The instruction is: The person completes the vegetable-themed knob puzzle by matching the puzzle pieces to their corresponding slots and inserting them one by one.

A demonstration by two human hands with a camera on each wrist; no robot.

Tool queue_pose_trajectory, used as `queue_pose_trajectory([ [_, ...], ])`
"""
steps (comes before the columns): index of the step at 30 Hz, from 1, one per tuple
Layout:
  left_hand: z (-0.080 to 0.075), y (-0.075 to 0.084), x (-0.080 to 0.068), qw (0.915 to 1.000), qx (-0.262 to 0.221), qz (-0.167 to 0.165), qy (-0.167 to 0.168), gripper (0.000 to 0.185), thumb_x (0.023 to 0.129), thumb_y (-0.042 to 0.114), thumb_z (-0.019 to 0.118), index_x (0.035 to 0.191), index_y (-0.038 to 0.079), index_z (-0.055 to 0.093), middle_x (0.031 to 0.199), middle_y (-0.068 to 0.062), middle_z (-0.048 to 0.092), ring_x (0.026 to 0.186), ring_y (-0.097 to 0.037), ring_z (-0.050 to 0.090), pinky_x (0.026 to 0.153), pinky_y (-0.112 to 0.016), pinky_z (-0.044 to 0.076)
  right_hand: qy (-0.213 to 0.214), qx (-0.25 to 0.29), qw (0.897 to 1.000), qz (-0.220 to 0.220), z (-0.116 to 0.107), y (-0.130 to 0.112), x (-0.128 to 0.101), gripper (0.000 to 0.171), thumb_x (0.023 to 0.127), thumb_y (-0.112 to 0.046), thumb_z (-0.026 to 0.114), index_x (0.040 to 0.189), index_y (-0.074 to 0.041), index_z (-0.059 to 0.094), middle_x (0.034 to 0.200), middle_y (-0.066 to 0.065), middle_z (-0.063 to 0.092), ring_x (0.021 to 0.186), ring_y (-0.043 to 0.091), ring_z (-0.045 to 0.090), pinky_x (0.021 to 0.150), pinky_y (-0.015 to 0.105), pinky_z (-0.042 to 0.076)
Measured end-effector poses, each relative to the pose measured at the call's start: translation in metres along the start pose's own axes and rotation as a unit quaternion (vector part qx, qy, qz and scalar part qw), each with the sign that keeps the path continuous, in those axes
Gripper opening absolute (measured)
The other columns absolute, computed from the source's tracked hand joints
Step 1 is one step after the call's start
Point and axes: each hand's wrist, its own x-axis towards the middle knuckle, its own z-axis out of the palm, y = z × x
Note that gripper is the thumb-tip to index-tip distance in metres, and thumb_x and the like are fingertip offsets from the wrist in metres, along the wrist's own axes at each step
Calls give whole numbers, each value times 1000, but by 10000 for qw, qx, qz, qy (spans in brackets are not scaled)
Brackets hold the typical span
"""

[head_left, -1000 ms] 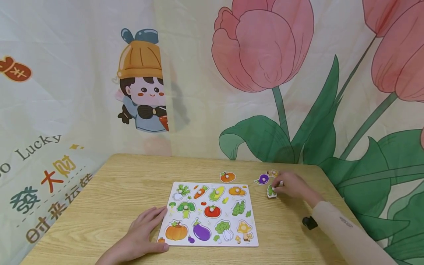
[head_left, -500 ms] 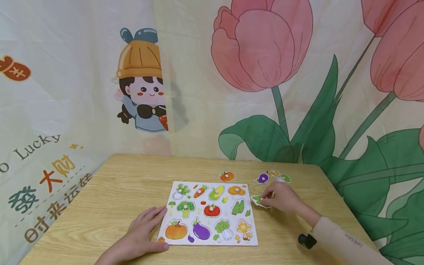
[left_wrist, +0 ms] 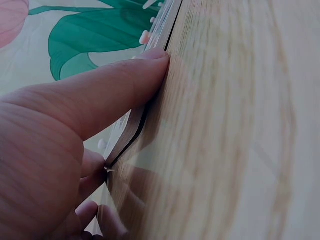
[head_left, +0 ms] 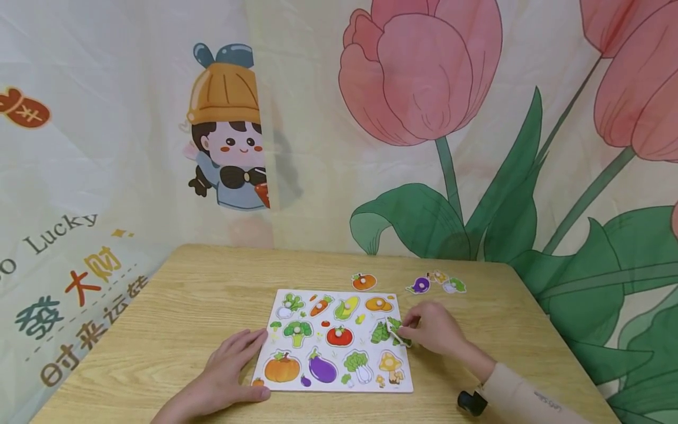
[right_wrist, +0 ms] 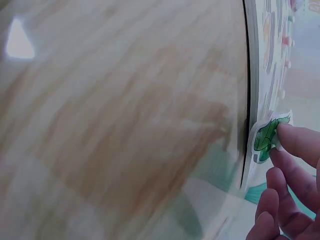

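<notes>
From the head view, my right hand (head_left: 431, 333) pinches a green vegetable piece (head_left: 394, 331) and holds it tilted over the right edge of the puzzle board (head_left: 333, 383), just beside the printed green bundle. My left hand (head_left: 225, 371) lies flat with straight fingers on the board's near left corner and the wooden surface (head_left: 159, 330). The piece looks thin, stiff and light; I judge its small peg or its edges the best hold. Three loose pieces (head_left: 434, 284) and an orange one (head_left: 364, 282) lie beyond the board. The backdrop reads "Lucky", plus Chinese characters.

Left wrist view: my thumb (left_wrist: 100, 95) presses against the board's thin edge (left_wrist: 130, 132).

Right wrist view: my fingertips (right_wrist: 300, 142) grip the green piece (right_wrist: 266, 136) at the board's rim; no label shows.
</notes>
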Motion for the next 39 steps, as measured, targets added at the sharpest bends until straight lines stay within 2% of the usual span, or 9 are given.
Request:
queue_pose_trajectory([
  [5, 1, -2, 1, 10000, 34, 6, 11, 114, 76, 65, 88, 163, 6, 42, 166, -19, 40, 153, -49, 22, 113, -81, 19, -12, 65, 9998, 213, 10, -10, 2, 17, 86, -29, 90, 78, -23, 77, 74, -12, 61, 66, 8, 53, 57, 24, 45],
  [11, 3, -2, 2, 10000, 26, 25, 22, 113, 76, 64, 87, 162, 6, 43, 166, -18, 40, 153, -49, 22, 112, -80, 19, -42, 137, 9972, 731, 12, -23, 1, 16, 87, -31, 89, 81, -23, 78, 74, -8, 61, 67, 11, 53, 59, 27, 44],
  [16, 2, 0, 3, 10000, 48, 35, 20, 113, 77, 64, 87, 163, 6, 42, 167, -17, 39, 154, -49, 21, 113, -80, 19, 131, 415, 9906, 1300, 9, -28, -1, 17, 88, -33, 89, 83, -20, 78, 74, -6, 63, 67, 14, 54, 59, 29, 43],
  [19, 1, 0, 4, 9999, 94, 11, 57, 113, 77, 66, 86, 163, 6, 43, 167, -17, 40, 154, -48, 22, 113, -80, 19, 298, 648, 9863, 1491, 12, -33, -4, 18, 87, -33, 89, 84, -19, 78, 75, -4, 63, 68, 15, 55, 60, 29, 44],
  [29, 0, -2, 0, 9999, 119, 33, 120, 112, 76, 64, 87, 162, 6, 44, 166, -17, 42, 153, -48, 22, 111, -81, 21, 942, 1196, 9732, 1725, 33, -47, -11, 17, 86, -28, 89, 85, -14, 80, 73, -3, 65, 66, 15, 56, 57, 26, 44],
  [39, 0, -1, 1, 9999, 63, 52, 84, 112, 76, 63, 88, 162, 6, 44, 166, -17, 41, 153, -49, 21, 111, -81, 20, 1238, 1445, 9618, 1968, 49, -45, -15, 17, 87, -28, 89, 86, -14, 80, 76, -3, 68, 69, 13, 58, 64, 28, 46],
])
